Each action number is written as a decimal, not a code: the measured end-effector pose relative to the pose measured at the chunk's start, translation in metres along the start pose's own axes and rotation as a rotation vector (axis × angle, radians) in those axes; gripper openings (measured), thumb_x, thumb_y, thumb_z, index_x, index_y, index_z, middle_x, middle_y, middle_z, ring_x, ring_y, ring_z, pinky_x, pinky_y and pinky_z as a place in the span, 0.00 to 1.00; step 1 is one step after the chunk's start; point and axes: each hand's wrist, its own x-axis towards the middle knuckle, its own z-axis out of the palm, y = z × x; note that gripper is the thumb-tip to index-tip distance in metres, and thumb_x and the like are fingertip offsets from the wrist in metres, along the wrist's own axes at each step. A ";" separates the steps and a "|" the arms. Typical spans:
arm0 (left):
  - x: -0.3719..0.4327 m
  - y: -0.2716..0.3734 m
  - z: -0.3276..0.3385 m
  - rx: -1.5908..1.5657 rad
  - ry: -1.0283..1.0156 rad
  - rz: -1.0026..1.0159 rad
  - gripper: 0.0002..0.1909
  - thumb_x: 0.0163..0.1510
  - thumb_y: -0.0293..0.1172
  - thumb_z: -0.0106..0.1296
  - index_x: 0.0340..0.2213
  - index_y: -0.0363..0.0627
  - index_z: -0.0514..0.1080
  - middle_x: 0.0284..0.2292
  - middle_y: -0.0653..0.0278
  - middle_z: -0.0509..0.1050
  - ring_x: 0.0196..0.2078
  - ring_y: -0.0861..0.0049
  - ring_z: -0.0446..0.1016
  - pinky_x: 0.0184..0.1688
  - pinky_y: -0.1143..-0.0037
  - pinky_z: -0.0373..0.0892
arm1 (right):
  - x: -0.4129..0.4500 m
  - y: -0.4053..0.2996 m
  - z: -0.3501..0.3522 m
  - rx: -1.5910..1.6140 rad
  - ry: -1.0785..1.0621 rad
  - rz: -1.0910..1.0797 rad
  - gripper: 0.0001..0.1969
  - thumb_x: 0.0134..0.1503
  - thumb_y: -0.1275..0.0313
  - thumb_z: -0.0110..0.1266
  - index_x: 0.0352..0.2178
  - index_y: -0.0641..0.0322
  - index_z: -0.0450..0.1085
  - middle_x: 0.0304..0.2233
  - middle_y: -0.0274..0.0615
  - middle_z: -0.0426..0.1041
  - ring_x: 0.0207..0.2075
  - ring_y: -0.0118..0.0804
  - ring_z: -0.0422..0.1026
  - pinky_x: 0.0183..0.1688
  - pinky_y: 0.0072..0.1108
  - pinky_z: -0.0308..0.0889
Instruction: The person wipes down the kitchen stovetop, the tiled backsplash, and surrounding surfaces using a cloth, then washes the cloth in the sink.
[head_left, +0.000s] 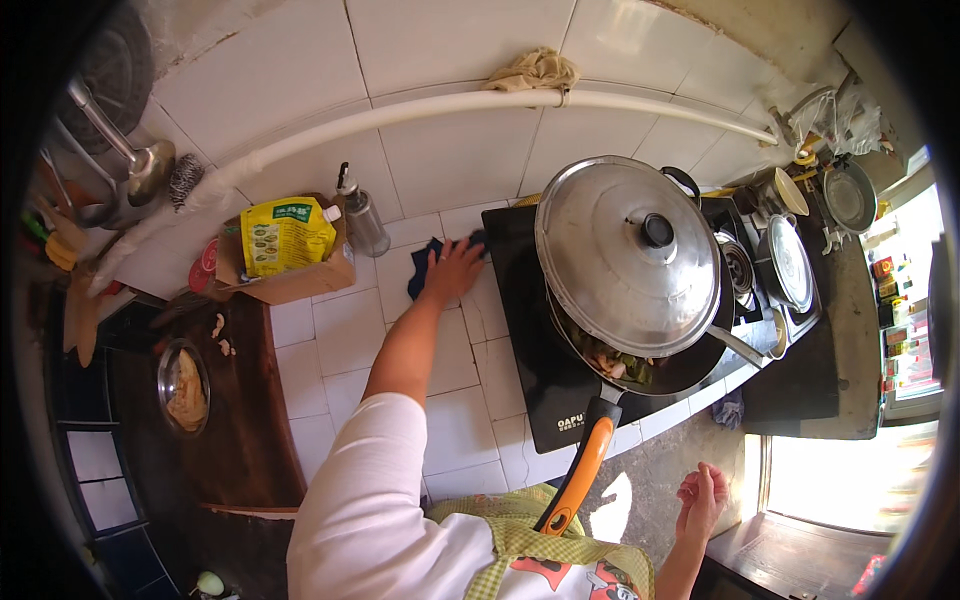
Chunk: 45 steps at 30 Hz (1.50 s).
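Note:
My left hand (454, 266) reaches forward and lies palm down on a dark blue cloth (420, 279), pressing it onto the white-tiled counter (442, 352). Part of the cloth is hidden beneath my fingers. Right beside it is a black cooktop (517, 300) bearing a frying pan (686, 381) with an orange-and-black handle (589, 457). A domed metal lid (600, 247) with a black knob covers most of the pan. Chopped food (611, 360) shows at the gap along its near side. My right hand (703, 491) hangs low at the right, fingers curled together, with nothing visible in it.
Left of the cloth stand a glass bottle (366, 225) and a cardboard box (315, 277) holding a yellow pouch (289, 234). A metal bowl of food (185, 386) sits on the brown board (247, 420). Another lidded pot (787, 262) is at right. A pipe (435, 103) crosses the wall.

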 end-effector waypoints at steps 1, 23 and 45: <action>-0.013 -0.002 0.005 0.023 -0.002 0.073 0.24 0.52 0.47 0.36 0.51 0.61 0.53 0.55 0.67 0.49 0.57 0.60 0.46 0.53 0.52 0.44 | 0.000 0.001 0.000 -0.012 -0.013 -0.016 0.03 0.52 0.72 0.48 0.29 0.58 0.66 0.16 0.31 0.67 0.16 0.19 0.65 0.15 0.10 0.59; -0.302 0.153 0.098 -0.048 -0.196 0.552 0.37 0.44 0.56 0.42 0.53 0.59 0.49 0.54 0.59 0.49 0.58 0.61 0.42 0.56 0.55 0.36 | 0.038 0.023 -0.020 0.025 -0.296 0.073 0.03 0.50 0.71 0.49 0.25 0.59 0.67 0.15 0.33 0.68 0.14 0.21 0.65 0.14 0.10 0.60; -0.251 0.580 0.161 -1.239 -0.529 0.151 0.19 0.42 0.16 0.37 0.35 0.52 0.66 0.31 0.66 0.71 0.37 0.81 0.68 0.41 0.79 0.64 | 0.158 0.084 -0.221 0.790 -0.464 0.456 0.30 0.50 0.44 0.38 0.45 0.55 0.56 0.42 0.37 0.63 0.45 0.37 0.63 0.48 0.33 0.58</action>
